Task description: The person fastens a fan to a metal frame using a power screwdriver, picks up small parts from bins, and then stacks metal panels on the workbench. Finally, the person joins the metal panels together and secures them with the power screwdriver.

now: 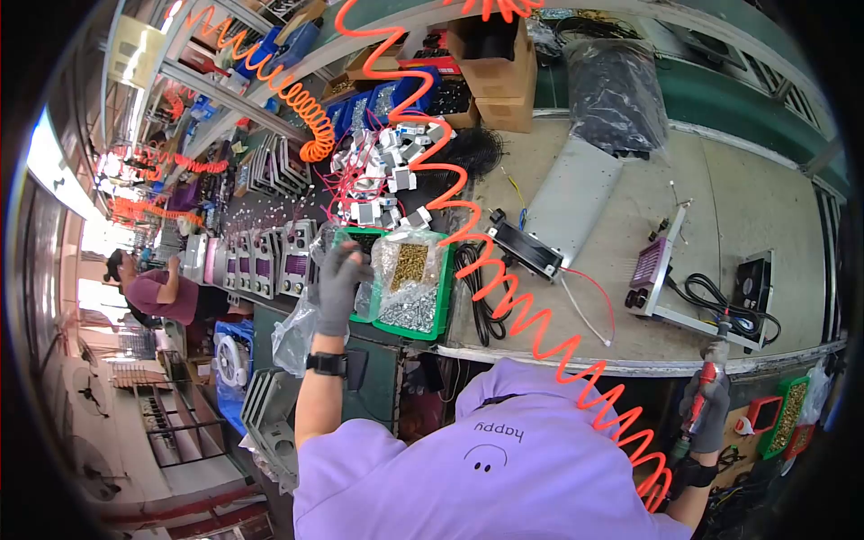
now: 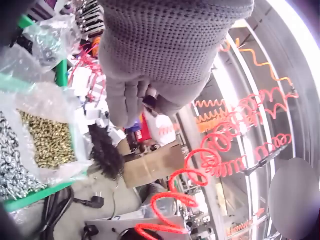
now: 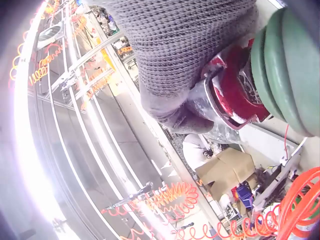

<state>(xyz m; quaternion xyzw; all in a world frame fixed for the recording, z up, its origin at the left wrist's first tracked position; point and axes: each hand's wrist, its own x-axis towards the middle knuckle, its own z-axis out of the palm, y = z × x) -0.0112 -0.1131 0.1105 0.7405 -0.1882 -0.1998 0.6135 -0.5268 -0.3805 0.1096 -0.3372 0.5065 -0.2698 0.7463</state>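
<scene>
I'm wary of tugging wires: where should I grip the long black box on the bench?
Probably grip the black box across its middle, from above, on its two long sides: it is long and narrow, its top uncovered, and the red wire and white wire leave near its right end.

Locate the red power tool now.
In the head view, the red power tool is at lower right, held in the right grip near the front of the workbench.
</scene>
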